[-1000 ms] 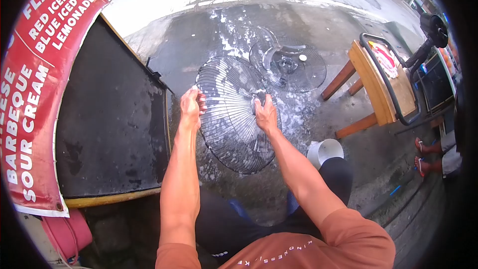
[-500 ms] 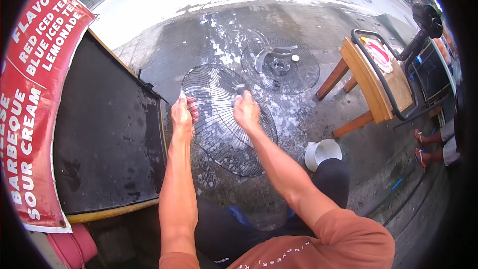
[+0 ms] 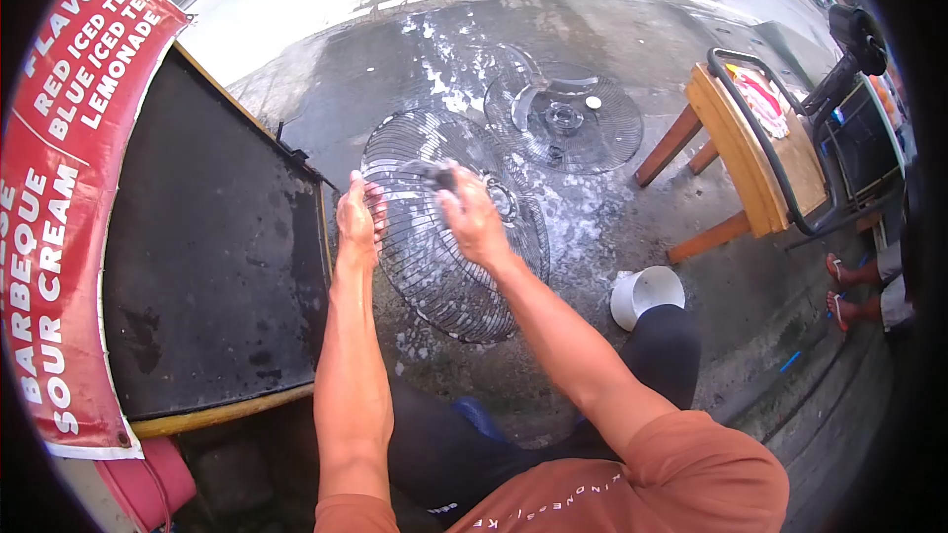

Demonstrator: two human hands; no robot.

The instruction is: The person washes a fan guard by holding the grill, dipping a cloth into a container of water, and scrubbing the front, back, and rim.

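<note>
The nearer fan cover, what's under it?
Through the wires of the nearer fan cover, wet ground with white, foamy-looking patches shows. Whatever lies behind the right hand and the dark thing it holds is hidden.

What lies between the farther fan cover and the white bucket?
Between the farther fan cover and the bucket, the head view shows only wet floor with white suds.

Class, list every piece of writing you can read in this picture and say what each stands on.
On the red banner:
"FLAVORS"
"RED ICED TEA"
"BLUE ICED TEA"
"LEMONADE"
"ESE", the end of a cut-off word
"BARBEQUE"
"SOUR CREAM"
On the brown shirt:
"KINDNESS, KE", the rest out of sight
On the dark trousers:
a small white mark, too small to read
</note>
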